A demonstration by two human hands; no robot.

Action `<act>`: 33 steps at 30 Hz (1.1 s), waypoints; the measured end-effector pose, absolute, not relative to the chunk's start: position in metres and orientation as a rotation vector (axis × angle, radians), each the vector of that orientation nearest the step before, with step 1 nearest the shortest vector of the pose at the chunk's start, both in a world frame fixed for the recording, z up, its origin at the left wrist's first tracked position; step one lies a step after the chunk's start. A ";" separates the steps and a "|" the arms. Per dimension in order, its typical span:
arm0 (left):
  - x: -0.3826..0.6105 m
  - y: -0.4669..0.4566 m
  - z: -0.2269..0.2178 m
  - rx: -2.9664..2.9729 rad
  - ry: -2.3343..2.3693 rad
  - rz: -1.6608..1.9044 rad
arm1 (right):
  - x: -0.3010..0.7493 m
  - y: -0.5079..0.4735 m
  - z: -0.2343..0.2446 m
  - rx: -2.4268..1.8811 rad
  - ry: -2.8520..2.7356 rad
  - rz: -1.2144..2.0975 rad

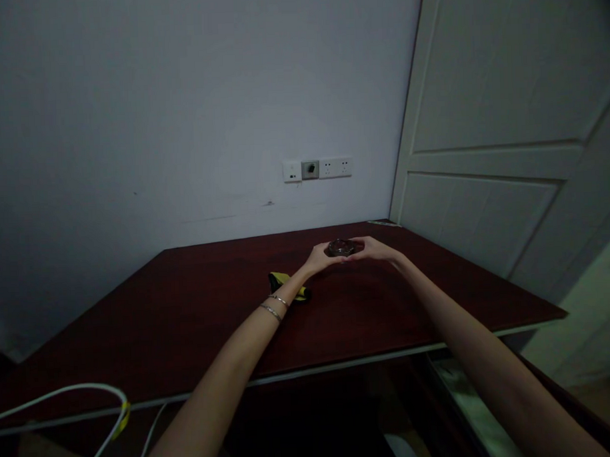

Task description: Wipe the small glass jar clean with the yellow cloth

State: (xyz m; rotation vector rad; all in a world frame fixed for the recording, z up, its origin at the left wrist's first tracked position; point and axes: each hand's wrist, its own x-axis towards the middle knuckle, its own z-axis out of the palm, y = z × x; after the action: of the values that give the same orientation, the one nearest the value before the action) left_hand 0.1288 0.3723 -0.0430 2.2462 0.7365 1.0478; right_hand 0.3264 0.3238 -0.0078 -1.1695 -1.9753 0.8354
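Note:
A small round dark glass ashtray (pixel 341 247) is at the far part of the dark red table (pixel 197 305). My left hand (pixel 318 259) curves around its left side, and my right hand (pixel 374 249) closes on it from the right. The thumbs meet at its near edge, and fingers reach along both sides. Whether the ashtray rests on the tabletop or is slightly raised, I cannot tell. Under my left forearm, near the bracelets, lies a folded yellow and black cloth (pixel 279 279), partly covered by the arm.
Behind the table stands a pale wall with a row of sockets (pixel 327 168). A white panelled door (pixel 483 162) borders the right side. A white cable (pixel 90 386) with a yellow tie loops over the front left edge. An open drawer (pixel 465 396) shows below the tabletop.

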 end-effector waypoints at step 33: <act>0.182 0.369 -0.071 2.384 1.204 0.521 | 0.384 0.316 -0.054 -1.312 -1.893 0.953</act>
State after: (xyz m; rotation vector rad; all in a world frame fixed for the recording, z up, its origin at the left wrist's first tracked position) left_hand 0.1823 0.3690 -0.0707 2.3841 1.2036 0.5209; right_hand 0.3843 0.3160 -0.0538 -1.3121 -1.8930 0.9528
